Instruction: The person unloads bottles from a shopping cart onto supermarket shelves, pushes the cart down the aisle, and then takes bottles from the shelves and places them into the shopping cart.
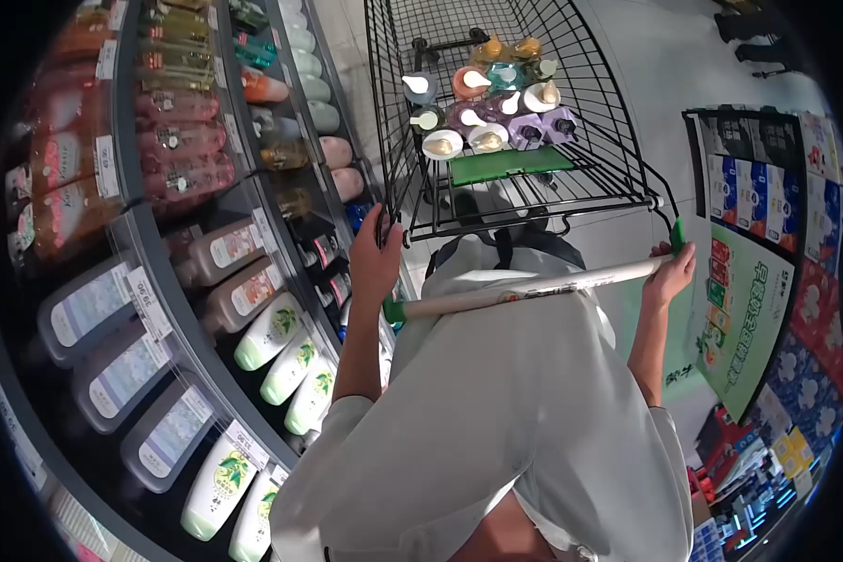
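A black wire shopping cart [618, 103] stands in front of me, its pale push bar [534, 286] with green end pieces crossing before my body. My left hand [377, 251] is closed around the cart's black side frame, just beyond the bar's left end. On the right, my right hand [672, 272] wraps round the bar's end beside its green cap. Several pump bottles stand grouped in the basket, among them a purple bottle [526, 132], an orange bottle [468, 84] and a teal bottle [504, 75]. A green panel [510, 165] lies at the basket's near side.
Shelves close on my left carry pink bottles [187, 142], grey-brown bottles [98, 314] and white-green bottles [220, 487], with price tags [148, 304] along the edges. To the right are a green sign [745, 318] and stacked packages [754, 201]. A person's dark-clad legs [763, 51] show at upper right.
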The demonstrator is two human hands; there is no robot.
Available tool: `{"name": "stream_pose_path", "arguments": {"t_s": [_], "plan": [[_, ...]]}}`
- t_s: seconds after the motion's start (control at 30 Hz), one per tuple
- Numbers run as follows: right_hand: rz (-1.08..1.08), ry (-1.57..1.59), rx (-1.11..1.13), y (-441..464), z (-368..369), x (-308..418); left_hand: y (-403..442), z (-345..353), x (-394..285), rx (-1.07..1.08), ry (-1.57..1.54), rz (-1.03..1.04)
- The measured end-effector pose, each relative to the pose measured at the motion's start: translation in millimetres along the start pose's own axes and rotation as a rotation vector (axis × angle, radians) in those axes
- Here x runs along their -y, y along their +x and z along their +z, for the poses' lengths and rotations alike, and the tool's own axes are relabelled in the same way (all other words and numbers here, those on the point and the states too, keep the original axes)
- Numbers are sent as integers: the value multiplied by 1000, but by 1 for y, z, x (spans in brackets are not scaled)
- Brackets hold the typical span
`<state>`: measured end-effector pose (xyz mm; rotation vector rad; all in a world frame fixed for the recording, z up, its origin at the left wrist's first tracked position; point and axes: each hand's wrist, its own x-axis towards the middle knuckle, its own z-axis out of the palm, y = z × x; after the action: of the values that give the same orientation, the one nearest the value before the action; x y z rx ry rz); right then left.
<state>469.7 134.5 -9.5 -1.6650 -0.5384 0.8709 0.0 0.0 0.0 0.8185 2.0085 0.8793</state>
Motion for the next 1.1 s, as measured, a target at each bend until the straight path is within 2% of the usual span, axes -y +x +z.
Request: {"name": "stream_pose_path", "arguments": {"t_s": [0.07,0.1,0.17,0.27,0.33,0.37,0.43,0.47,0.5,0.57,0.63,0.7,0.73,0.77,0.83,0.9,0.97,1.0,1.03,1.1], "plan": [[-27,55,-46,-15,26,-7,21,-10,8,-26,27,-46],[-39,112,-51,4,16,9,16,4,-12,-41,36,11],[-66,117,-59,8,22,11,32,5,-1,-41,-32,106],[-25,139,-1,2,47,5,48,-19,-13,-95,185,156],[-29,124,60,13,52,13,63,-12,-8,-213,176,267],[-21,97,77,24,54,15,70,-10,-11,-220,117,214],[18,100,132,42,53,13,70,-9,-39,-297,313,184],[46,56,165,44,49,15,67,-3,-43,-393,497,235],[67,20,191,47,49,21,57,1,-53,-440,538,414],[81,-56,192,57,51,26,36,18,-73,-417,356,589],[-152,-438,327,92,53,24,10,33,-108,-316,302,569],[-488,-982,300,83,95,65,26,63,-103,-295,274,654],[-895,-1156,250,69,119,77,27,68,-103,-254,325,590],[-1298,-1305,166,57,132,84,27,67,-104,-76,486,440],[-1207,-1104,451,43,160,98,31,65,-107,-90,311,442],[-1053,-880,726,25,191,95,30,64,-111,-102,362,446],[-1013,-769,936,6,235,91,36,66,-114,-139,408,446],[-1095,-738,1057,2,258,83,41,67,-114,-133,406,463],[-1070,-704,1214,-5,279,79,45,66,-117,-128,413,484],[-1076,-672,1420,-15,313,61,49,63,-125,-4,412,290]]}}
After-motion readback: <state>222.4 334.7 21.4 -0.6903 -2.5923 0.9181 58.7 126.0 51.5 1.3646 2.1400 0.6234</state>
